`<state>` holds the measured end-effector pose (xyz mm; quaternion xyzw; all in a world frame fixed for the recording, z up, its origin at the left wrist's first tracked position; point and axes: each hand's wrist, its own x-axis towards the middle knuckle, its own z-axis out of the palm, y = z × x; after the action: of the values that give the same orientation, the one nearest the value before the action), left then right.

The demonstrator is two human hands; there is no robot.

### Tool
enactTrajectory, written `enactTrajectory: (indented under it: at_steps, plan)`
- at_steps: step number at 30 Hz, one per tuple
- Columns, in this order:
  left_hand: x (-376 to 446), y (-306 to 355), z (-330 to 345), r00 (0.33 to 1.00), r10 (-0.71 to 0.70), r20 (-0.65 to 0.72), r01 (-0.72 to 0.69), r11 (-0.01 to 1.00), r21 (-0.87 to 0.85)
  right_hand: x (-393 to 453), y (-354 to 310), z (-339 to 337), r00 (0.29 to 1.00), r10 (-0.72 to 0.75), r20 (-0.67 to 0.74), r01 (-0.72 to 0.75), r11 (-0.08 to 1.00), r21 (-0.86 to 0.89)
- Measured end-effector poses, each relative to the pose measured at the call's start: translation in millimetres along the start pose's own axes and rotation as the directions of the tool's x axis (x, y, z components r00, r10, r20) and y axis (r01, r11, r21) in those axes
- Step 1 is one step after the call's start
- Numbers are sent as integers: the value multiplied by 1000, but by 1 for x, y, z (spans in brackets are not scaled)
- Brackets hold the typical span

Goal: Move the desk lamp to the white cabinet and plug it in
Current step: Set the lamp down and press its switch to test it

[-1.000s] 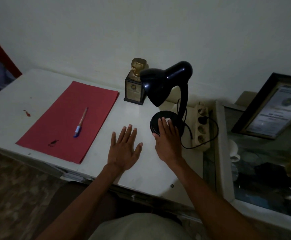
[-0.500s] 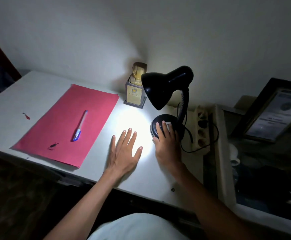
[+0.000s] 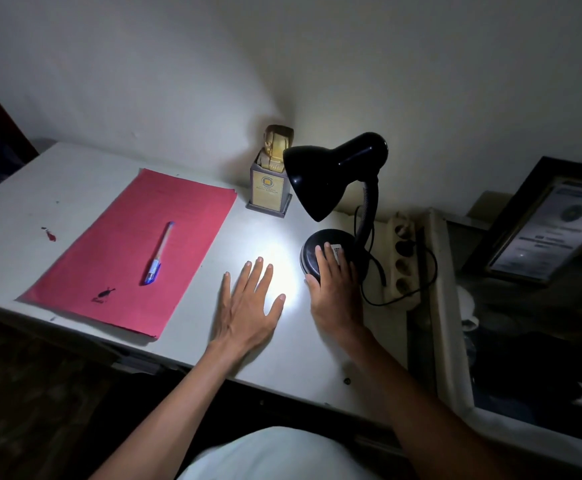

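Note:
The black desk lamp [image 3: 331, 174] stands lit on the white cabinet top [image 3: 75, 188], throwing a bright patch on the surface. Its round base [image 3: 314, 249] sits at the right, and its black cord [image 3: 421, 271] loops to the cream power strip [image 3: 404, 258] beside it. My right hand [image 3: 334, 292] rests flat on the near part of the base, fingers on top near a white label. Left of the base, my left hand [image 3: 248, 306] lies flat on the cabinet top with fingers spread, holding nothing.
A red paper sheet [image 3: 133, 251] with a blue pen [image 3: 159, 252] on it lies at the left. A small gold trophy [image 3: 272, 174] stands by the wall behind the lamp. A framed certificate [image 3: 542, 233] leans at the right over a glass-topped case.
The lamp came on between one second and half a second ago; the room looks darker around its bright patch. Both hands stay where they were.

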<state>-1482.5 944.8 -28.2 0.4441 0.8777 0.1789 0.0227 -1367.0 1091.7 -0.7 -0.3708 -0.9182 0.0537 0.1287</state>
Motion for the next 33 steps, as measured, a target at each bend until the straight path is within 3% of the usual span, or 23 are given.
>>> enactTrajectory:
  at_steps: [26,33]
  plan:
    - [0,-1,3,1000,-12,-3,12,1000,8,0,-3,4,999,15,-34,-14,999,31]
    - [2,1,0,998,23,58,-26,999,46,-1,-1,6,999,14,41,-14,1000,4]
